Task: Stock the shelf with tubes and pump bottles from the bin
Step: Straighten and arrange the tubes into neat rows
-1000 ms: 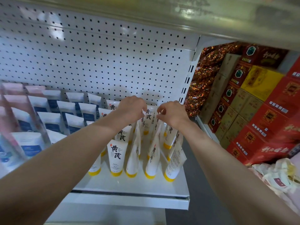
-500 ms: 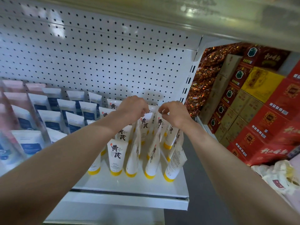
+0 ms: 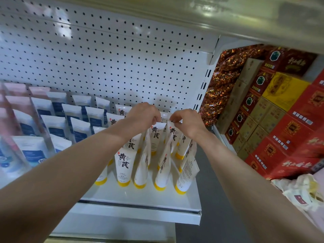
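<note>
Several white tubes with yellow caps (image 3: 124,167) stand cap-down in rows on the white shelf (image 3: 157,200). My left hand (image 3: 142,117) pinches the top edge of one tube in a back row (image 3: 155,135). Beside it, my right hand (image 3: 188,124) pinches the top of the neighbouring tube (image 3: 172,133). Both tubes stand upright among the others. The front-right tube (image 3: 187,172) leans outward near the shelf's right end. The bin is out of view.
White-and-blue tubes (image 3: 77,120) and pink ones (image 3: 15,95) fill the shelf's left part. A perforated back panel (image 3: 105,64) rises behind, another shelf hangs overhead. Red and yellow boxes (image 3: 289,123) and foil packs (image 3: 220,85) stack at right; cloth bags (image 3: 301,195) lie lower right.
Both hands stayed at the back rows and shifted slightly; the two tubes under their fingers now stand more upright and further forward than a second ago.
</note>
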`<state>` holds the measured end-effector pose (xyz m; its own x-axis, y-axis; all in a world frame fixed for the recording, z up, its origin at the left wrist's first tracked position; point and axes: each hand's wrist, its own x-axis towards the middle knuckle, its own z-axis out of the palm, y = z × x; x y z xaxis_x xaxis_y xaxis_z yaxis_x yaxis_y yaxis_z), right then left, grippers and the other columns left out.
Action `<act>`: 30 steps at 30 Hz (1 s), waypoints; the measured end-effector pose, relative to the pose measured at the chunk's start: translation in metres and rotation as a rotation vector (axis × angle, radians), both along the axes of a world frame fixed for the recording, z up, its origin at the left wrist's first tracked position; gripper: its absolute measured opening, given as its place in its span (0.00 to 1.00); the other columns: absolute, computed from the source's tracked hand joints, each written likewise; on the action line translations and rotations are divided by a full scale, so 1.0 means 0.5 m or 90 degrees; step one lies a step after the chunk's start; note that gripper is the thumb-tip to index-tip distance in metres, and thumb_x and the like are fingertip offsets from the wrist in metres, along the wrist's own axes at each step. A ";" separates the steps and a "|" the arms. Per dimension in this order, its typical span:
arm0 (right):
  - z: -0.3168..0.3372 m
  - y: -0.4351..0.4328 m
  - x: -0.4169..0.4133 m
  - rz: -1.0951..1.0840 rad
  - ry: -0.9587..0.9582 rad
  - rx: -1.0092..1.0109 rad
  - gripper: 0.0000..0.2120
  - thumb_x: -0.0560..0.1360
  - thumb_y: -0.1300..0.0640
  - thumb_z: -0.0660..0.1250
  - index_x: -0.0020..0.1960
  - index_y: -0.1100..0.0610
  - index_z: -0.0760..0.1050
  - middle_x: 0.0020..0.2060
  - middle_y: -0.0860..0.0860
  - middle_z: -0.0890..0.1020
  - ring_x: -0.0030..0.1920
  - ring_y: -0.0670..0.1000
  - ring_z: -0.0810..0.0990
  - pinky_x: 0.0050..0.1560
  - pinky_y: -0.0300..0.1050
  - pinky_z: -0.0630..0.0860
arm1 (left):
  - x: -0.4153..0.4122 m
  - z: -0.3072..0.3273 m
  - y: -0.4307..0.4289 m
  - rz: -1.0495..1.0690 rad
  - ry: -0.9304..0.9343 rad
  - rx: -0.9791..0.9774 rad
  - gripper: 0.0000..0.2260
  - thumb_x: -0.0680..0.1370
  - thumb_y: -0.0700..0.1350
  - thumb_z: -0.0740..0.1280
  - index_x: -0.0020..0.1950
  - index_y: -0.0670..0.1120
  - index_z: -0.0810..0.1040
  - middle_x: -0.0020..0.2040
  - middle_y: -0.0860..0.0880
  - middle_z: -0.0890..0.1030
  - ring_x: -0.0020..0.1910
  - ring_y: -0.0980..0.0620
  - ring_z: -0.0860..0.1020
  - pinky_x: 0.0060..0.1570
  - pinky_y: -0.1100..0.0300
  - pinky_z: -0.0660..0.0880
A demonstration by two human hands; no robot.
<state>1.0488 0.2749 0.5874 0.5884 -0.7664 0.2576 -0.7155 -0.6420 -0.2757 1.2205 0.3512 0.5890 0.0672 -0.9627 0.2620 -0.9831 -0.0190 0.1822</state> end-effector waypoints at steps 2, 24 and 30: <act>-0.001 0.001 -0.001 0.000 -0.005 0.005 0.14 0.75 0.64 0.65 0.54 0.49 0.83 0.49 0.47 0.85 0.51 0.49 0.82 0.58 0.48 0.77 | -0.002 0.000 0.004 -0.004 0.004 -0.005 0.15 0.76 0.35 0.66 0.54 0.54 0.83 0.48 0.55 0.84 0.51 0.55 0.77 0.52 0.56 0.76; 0.008 0.136 -0.054 0.055 0.024 0.020 0.15 0.77 0.63 0.67 0.61 0.52 0.80 0.60 0.50 0.81 0.61 0.52 0.77 0.64 0.50 0.73 | 0.006 -0.022 0.123 -0.041 0.020 0.020 0.20 0.76 0.35 0.66 0.60 0.57 0.80 0.55 0.52 0.81 0.57 0.49 0.77 0.56 0.51 0.75; 0.014 0.145 -0.050 0.045 0.040 0.023 0.11 0.77 0.60 0.69 0.58 0.53 0.82 0.58 0.48 0.80 0.56 0.48 0.77 0.55 0.35 0.68 | 0.002 -0.017 0.116 -0.085 -0.029 0.017 0.12 0.76 0.40 0.70 0.55 0.55 0.82 0.55 0.50 0.80 0.56 0.49 0.77 0.56 0.52 0.74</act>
